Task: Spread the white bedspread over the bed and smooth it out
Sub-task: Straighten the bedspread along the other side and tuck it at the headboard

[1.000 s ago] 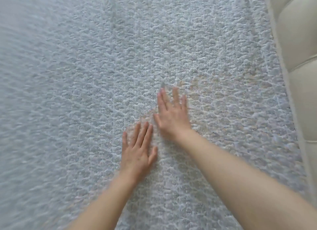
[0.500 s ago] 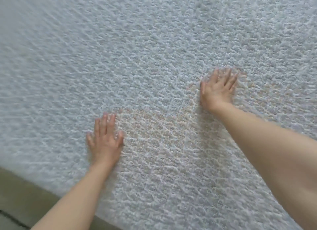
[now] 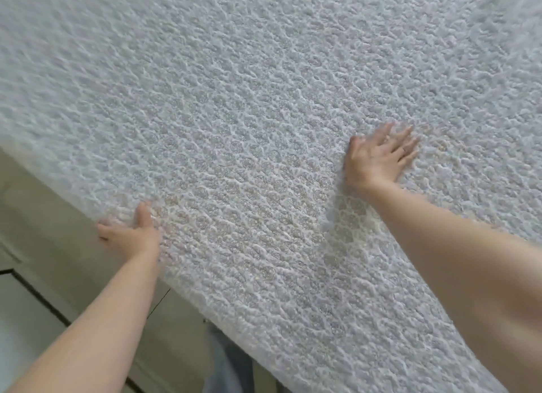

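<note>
The white bedspread (image 3: 264, 128) lies spread over the bed and fills most of the view, its raised, pebbled weave running under and all around both hands. The right hand (image 3: 378, 157) lies flat on the cloth with its palm down and its fingers (image 3: 406, 137) straight and slightly fanned, holding nothing; the fingertips are blurred. A thin band shows on one of those fingers. Its bare forearm reaches back toward the lower right of the view. The left hand (image 3: 132, 235) is well apart from the right one, nearer the person, and sits right at the edge of the bedspread, where the cloth turns down over the side of the bed. Its thumb (image 3: 144, 216) rests on top of the cloth, while its fingers stretch out past the edge; they are too blurred to tell whether they press the cloth or curl on it. Just beyond that hand, on the side away from the bedspread, runs a beige bed frame (image 3: 58, 240), and past it a pale tiled floor (image 3: 20, 319). Close to the left forearm, a leg in blue jeans (image 3: 228, 363) stands against the bed's side.
</note>
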The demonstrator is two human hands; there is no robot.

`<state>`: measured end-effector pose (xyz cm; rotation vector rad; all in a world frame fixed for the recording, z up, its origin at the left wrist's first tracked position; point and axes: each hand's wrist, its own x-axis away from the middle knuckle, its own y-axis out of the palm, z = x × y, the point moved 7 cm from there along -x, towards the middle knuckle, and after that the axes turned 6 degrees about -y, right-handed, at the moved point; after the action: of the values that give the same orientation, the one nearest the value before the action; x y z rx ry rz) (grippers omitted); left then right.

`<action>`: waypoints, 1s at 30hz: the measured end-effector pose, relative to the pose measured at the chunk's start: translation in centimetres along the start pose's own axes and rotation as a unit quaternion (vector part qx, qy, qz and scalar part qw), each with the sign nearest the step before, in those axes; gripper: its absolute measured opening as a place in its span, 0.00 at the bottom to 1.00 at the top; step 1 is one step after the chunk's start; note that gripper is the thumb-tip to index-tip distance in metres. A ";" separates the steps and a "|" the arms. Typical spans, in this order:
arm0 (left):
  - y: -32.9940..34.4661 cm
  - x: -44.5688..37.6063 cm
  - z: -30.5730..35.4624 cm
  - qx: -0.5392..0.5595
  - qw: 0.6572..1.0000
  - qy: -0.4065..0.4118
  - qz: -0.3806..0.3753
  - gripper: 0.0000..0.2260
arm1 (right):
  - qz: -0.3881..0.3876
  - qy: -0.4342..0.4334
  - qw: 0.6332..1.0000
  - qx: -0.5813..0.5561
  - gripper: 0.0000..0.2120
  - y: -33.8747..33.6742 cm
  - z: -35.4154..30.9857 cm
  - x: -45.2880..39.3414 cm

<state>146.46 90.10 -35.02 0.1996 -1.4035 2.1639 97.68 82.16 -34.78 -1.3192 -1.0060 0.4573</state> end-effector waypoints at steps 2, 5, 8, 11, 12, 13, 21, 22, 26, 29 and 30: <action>-0.2 -1.3 -1.7 0.040 0.992 -0.115 -0.025 0.36 | 0.006 -0.019 1.000 -0.001 0.39 1.1 -4.5 1.8; 0.5 -3.2 -3.9 0.144 0.954 -0.239 -0.105 0.37 | -0.005 -0.212 0.977 0.010 0.38 3.7 -14.9 8.5; 1.0 -3.7 -4.7 0.198 0.917 -0.291 -0.185 0.38 | -0.115 -0.541 0.833 0.018 0.33 8.1 -25.5 20.5; 1.4 -6.4 -6.2 0.211 0.910 -0.258 -0.246 0.38 | -0.179 -0.599 0.778 -0.071 0.28 7.3 -30.2 23.0; 0.7 -6.9 -6.6 0.220 0.913 -0.255 -0.230 0.38 | -0.165 -0.573 0.795 -0.112 0.28 5.9 -31.1 21.4; -0.2 -7.2 -6.8 0.209 0.923 -0.249 -0.204 0.35 | -0.127 -0.539 0.822 -0.131 0.27 4.4 -31.4 19.0; -4.5 -6.9 -8.5 0.203 0.962 -0.169 -0.067 0.26 | -0.012 -0.218 0.974 0.061 0.33 3.0 -23.3 4.0; -4.2 -7.3 -8.9 0.208 0.957 -0.184 -0.081 0.27 | -0.005 -0.179 0.982 0.053 0.34 3.2 -23.9 4.2; -1.3 -8.6 -7.5 0.372 0.836 -0.274 -0.296 0.23 | 0.006 -0.177 0.984 0.005 0.35 6.3 -33.5 11.2; -1.8 -14.0 -3.3 0.431 0.789 -0.237 -0.368 0.27 | -0.049 -0.443 0.895 -0.003 0.30 10.2 -43.6 21.8; -2.1 -16.1 -1.8 0.440 0.786 -0.234 -0.366 0.27 | -0.078 -0.510 0.857 0.003 0.28 10.7 -45.4 24.5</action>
<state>161.41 86.46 -40.64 1.4417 -0.2388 1.9235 150.15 77.48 -33.31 -0.9288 -1.9606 1.0849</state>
